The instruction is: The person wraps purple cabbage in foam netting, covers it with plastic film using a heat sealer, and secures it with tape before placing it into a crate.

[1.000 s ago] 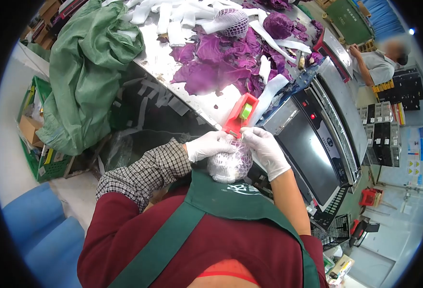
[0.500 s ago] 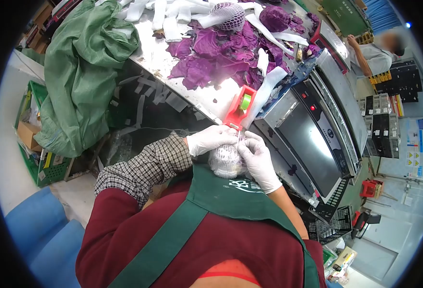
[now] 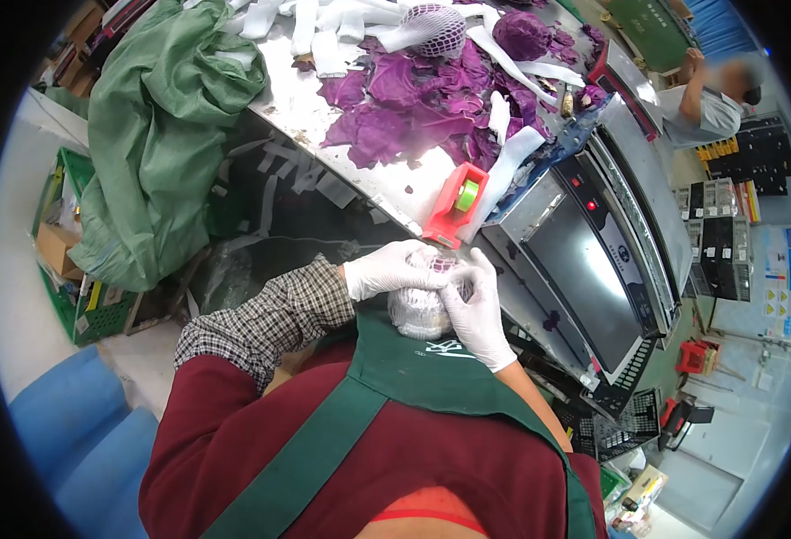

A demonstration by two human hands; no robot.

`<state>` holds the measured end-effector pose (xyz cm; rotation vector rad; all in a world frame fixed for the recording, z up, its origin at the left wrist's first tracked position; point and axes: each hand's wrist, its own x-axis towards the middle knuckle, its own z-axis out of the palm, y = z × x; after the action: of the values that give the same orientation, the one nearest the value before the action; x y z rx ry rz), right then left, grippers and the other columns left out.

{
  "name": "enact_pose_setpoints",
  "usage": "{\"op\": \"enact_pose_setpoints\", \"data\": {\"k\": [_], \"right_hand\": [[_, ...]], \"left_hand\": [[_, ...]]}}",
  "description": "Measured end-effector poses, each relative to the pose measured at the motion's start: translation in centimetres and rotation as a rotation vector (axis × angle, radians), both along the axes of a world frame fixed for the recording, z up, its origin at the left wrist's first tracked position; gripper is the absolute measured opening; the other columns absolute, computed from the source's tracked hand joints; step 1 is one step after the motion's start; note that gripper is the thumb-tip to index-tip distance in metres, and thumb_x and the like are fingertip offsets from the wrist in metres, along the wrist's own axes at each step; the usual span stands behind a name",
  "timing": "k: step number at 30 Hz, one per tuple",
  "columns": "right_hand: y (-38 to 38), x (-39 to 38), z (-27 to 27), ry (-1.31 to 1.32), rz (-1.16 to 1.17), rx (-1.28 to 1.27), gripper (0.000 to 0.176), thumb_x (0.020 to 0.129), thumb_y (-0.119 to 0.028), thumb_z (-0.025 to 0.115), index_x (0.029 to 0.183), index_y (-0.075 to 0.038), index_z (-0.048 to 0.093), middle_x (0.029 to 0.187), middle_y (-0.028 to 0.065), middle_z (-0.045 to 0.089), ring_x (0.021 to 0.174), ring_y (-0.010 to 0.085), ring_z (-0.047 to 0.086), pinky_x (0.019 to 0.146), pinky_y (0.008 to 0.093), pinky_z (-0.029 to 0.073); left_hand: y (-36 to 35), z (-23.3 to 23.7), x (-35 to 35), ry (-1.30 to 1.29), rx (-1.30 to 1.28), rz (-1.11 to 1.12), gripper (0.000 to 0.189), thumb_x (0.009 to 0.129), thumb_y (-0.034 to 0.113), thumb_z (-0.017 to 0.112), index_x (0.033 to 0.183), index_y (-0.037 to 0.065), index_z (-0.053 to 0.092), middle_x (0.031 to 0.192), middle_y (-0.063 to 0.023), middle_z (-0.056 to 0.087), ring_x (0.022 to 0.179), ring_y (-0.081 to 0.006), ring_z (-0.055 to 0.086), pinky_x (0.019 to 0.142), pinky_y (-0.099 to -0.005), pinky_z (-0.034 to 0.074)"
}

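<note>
Close to my chest, a round bundle in white netting (image 3: 417,313) is held between both gloved hands, with a little purple showing at its top. My left hand (image 3: 394,269) has its fingers closed over the bundle's upper left side. My right hand (image 3: 478,305) pinches at its upper right, thumb and forefinger together. Just beyond the hands, a red tape dispenser (image 3: 454,205) with a green roll stands at the table's edge.
Purple cabbage leaves (image 3: 404,99), a netted cabbage (image 3: 433,31) and white net sleeves (image 3: 328,52) lie on the table (image 3: 297,112). A sealing machine (image 3: 584,256) stands right. Green sacking (image 3: 158,144) hangs left. A co-worker (image 3: 714,99) is at the upper right.
My fingers have shifted slightly around the top of the bundle, where more purple now shows. The co-worker's arm has risen toward the head.
</note>
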<state>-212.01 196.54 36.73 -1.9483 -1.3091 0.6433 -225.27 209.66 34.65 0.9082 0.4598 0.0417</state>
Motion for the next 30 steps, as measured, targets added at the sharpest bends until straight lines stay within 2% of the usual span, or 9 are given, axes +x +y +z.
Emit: {"op": "enact_pose_setpoints", "data": {"k": [3,7,8,12,14,17,20,26,30], "right_hand": [[0.8,0.0,1.7,0.473,-0.179,-0.104,0.067,0.077,-0.007,0.067,0.130,0.002,0.027,0.129,0.0213,0.037,0.113,0.0259,0.047,0.095,0.0333,0.040],[1.6,2.6,0.1,0.928,-0.290,-0.049,0.064,0.081,-0.009,0.063,0.132,0.003,0.027,0.130,0.0193,0.037,0.114,0.0244,0.048,0.095,0.0323,0.040],[1.8,3.3,0.0,0.930,-0.352,-0.050,0.061,0.081,-0.015,0.064,0.129,0.005,0.032,0.127,0.0184,0.042,0.113,0.0220,0.048,0.095,0.0305,0.039],[3.9,3.7,-2.8,0.782,-0.208,-0.167,0.065,0.077,-0.021,0.070,0.127,0.005,0.037,0.125,0.0161,0.046,0.113,0.0221,0.048,0.094,0.0327,0.039],[4.4,3.1,-2.8,0.888,-0.172,-0.154,0.071,0.075,-0.017,0.072,0.130,0.007,0.033,0.124,0.0166,0.047,0.114,0.0221,0.047,0.095,0.0322,0.039],[4.5,2.5,-2.7,0.938,-0.187,-0.131,0.077,0.072,-0.013,0.074,0.131,0.008,0.029,0.124,0.0187,0.047,0.114,0.0212,0.047,0.094,0.0309,0.040],[4.2,2.7,-4.6,0.870,-0.213,-0.098,0.078,0.071,-0.010,0.074,0.131,0.008,0.028,0.124,0.0200,0.046,0.114,0.0219,0.047,0.093,0.0314,0.042],[4.5,2.0,-4.8,0.885,-0.254,-0.015,0.072,0.070,-0.006,0.074,0.126,0.007,0.031,0.120,0.0189,0.047,0.111,0.0227,0.049,0.090,0.0315,0.045],[4.7,1.8,-4.7,0.766,-0.240,-0.024,0.067,0.070,-0.003,0.072,0.124,0.006,0.032,0.116,0.0181,0.048,0.108,0.0218,0.051,0.089,0.0309,0.045]], "left_hand": [[0.3,-1.0,-0.2,0.000,0.013,-0.020,0.059,0.074,0.016,0.073,0.122,-0.002,0.044,0.114,-0.0095,0.055,0.105,-0.0135,0.053,0.091,-0.0284,0.043],[1.1,-0.3,-0.1,0.078,0.019,-0.084,0.059,0.073,0.014,0.073,0.122,-0.002,0.043,0.115,-0.0099,0.055,0.105,-0.0141,0.053,0.091,-0.0284,0.043],[1.3,-0.2,-0.1,0.102,0.019,-0.107,0.060,0.073,0.013,0.073,0.122,-0.002,0.043,0.115,-0.0100,0.054,0.105,-0.0142,0.053,0.091,-0.0283,0.043],[1.3,-1.9,0.5,0.081,0.063,-0.130,0.063,0.071,0.010,0.074,0.123,-0.002,0.041,0.113,-0.0093,0.054,0.104,-0.0141,0.053,0.090,-0.0280,0.044],[1.4,-1.6,0.6,0.015,0.001,-0.141,0.066,0.070,0.009,0.074,0.125,-0.001,0.039,0.112,-0.0089,0.055,0.103,-0.0140,0.054,0.089,-0.0279,0.044],[2.0,-2.1,0.2,0.024,0.116,-0.185,0.069,0.069,0.008,0.074,0.126,-0.001,0.037,0.113,-0.0084,0.053,0.105,-0.0131,0.051,0.089,-0.0278,0.044],[2.1,-3.2,0.0,0.024,0.168,-0.207,0.071,0.068,0.008,0.075,0.126,-0.001,0.036,0.115,-0.0083,0.051,0.106,-0.0126,0.050,0.089,-0.0274,0.044],[2.6,-2.9,0.2,0.044,0.211,-0.227,0.076,0.066,0.009,0.075,0.129,-0.001,0.033,0.115,-0.0083,0.050,0.106,-0.0124,0.050,0.088,-0.0264,0.044],[2.5,-3.2,0.2,0.021,0.158,-0.208,0.076,0.067,0.009,0.075,0.129,-0.002,0.033,0.116,-0.0086,0.050,0.106,-0.0128,0.050,0.088,-0.0266,0.045]]}}
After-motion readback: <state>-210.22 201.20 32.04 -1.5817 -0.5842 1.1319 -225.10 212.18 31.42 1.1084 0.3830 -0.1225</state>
